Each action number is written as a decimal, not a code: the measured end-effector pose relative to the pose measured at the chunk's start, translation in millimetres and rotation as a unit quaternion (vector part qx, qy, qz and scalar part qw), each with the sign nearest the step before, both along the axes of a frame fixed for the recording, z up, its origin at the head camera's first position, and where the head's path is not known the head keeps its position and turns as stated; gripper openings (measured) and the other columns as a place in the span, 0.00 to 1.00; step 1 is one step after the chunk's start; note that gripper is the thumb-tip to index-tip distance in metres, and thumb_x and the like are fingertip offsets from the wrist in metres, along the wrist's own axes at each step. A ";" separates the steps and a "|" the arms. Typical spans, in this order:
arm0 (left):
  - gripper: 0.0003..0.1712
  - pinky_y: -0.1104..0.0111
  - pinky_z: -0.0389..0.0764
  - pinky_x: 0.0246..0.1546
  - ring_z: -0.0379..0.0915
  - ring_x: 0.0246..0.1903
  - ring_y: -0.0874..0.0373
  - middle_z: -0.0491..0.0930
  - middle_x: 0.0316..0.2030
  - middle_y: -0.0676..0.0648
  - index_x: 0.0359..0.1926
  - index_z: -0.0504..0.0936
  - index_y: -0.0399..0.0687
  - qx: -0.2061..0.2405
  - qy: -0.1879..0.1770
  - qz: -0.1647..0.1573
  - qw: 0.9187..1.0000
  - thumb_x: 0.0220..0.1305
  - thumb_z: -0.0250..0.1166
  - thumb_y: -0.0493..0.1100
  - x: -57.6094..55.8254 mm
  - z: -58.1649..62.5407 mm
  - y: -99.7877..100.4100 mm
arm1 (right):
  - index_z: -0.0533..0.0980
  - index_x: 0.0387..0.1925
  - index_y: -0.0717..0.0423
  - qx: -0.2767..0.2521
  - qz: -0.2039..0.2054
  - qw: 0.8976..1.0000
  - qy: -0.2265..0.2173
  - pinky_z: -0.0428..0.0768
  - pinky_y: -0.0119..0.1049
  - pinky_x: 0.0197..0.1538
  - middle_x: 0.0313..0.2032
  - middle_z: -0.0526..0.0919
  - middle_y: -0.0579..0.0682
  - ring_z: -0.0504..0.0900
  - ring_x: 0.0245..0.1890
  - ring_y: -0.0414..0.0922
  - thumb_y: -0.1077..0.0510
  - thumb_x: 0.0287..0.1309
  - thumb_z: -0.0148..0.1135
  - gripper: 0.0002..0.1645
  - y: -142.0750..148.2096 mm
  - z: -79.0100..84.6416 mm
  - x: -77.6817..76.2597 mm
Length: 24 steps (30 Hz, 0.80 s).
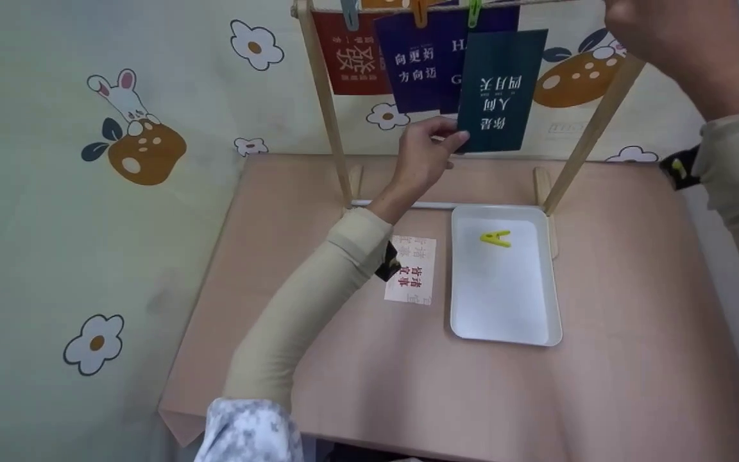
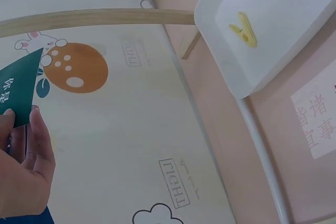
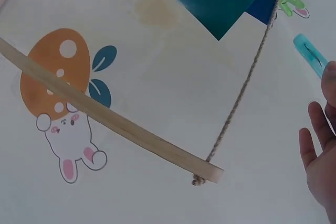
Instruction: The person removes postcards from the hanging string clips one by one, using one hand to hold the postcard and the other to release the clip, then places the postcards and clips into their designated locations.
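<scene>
My left hand (image 1: 430, 151) pinches the lower left corner of a dark green card (image 1: 501, 90) with pale characters. It holds the card up in front of the hanging cards, beside a purple card (image 1: 411, 70). In the left wrist view the thumb and fingers grip the edge of that green card (image 2: 23, 87). At the top right is my right hand (image 1: 677, 51), higher than the card. The right wrist view shows this hand (image 3: 323, 156) with a teal clothespin (image 3: 311, 56) between thumb and fingers, apart from the rope (image 3: 241, 87). Its grip is partly out of frame.
Grey, orange (image 1: 419, 13) and green clothespins (image 1: 474, 11) hold cards on the rope, including a red card (image 1: 350, 61). A wooden frame (image 1: 594, 131) carries the rope. Below, a white tray (image 1: 504, 308) contains a yellow clothespin (image 1: 496, 238). A pale card (image 1: 417, 273) lies left of it.
</scene>
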<state>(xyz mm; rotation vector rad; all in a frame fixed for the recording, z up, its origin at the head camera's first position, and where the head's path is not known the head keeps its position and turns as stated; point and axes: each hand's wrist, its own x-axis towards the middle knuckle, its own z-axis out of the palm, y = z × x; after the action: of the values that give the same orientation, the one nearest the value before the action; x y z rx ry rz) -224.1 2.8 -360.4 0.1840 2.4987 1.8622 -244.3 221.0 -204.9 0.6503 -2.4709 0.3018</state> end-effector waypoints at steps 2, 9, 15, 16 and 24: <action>0.11 0.75 0.82 0.29 0.78 0.34 0.63 0.79 0.38 0.49 0.44 0.80 0.45 -0.002 -0.004 -0.001 1.000 0.61 0.61 0.42 1.1 -5.8 -2.0 | 0.61 0.65 0.43 -0.022 0.038 0.999 0.029 0.63 0.37 0.68 0.62 0.67 0.54 0.69 0.57 0.53 0.51 0.70 0.36 0.24 0.5 -5.6 3.3; 0.11 0.75 0.82 0.28 0.79 0.32 0.62 0.79 0.36 0.48 0.44 0.79 0.44 0.007 -0.026 0.009 1.000 0.61 0.61 0.41 6.7 -21.5 -9.1 | 0.64 0.60 0.48 -0.116 0.031 0.992 -0.046 0.68 0.18 0.54 0.49 0.71 0.60 0.70 0.45 0.46 0.54 0.66 0.45 0.22 -5.8 -28.4 20.1; 0.12 0.75 0.82 0.29 0.79 0.33 0.61 0.78 0.37 0.48 0.46 0.78 0.46 -0.005 -0.047 0.008 0.999 0.61 0.60 0.42 14.3 -34.9 -17.0 | 0.65 0.58 0.49 -0.166 0.038 0.982 -0.085 0.70 0.17 0.53 0.43 0.74 0.54 0.67 0.39 0.27 0.56 0.62 0.50 0.22 -7.9 -53.8 28.8; 0.12 0.75 0.82 0.29 0.79 0.33 0.61 0.78 0.37 0.48 0.46 0.78 0.46 -0.005 -0.050 0.009 0.999 0.61 0.60 0.42 15.5 -37.9 -18.6 | 0.65 0.58 0.49 -0.172 0.038 0.980 -0.093 0.70 0.17 0.53 0.43 0.74 0.53 0.67 0.39 0.26 0.56 0.61 0.51 0.22 -8.9 -58.4 30.1; 0.12 0.73 0.82 0.27 0.78 0.32 0.60 0.78 0.35 0.47 0.44 0.80 0.44 -0.010 -0.087 0.038 0.995 0.59 0.62 0.41 23.4 -67.9 -30.9 | 0.68 0.55 0.48 -0.215 0.068 0.964 -0.140 0.74 0.18 0.49 0.40 0.79 0.45 0.75 0.37 0.28 0.53 0.56 0.60 0.24 -14.7 -99.9 37.2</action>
<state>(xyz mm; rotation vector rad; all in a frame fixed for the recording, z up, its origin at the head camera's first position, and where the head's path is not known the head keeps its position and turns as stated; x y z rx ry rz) -200.7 -28.0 -428.3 -0.0738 2.4382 1.7919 -207.1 206.4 -304.8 0.6220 -2.4992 1.0133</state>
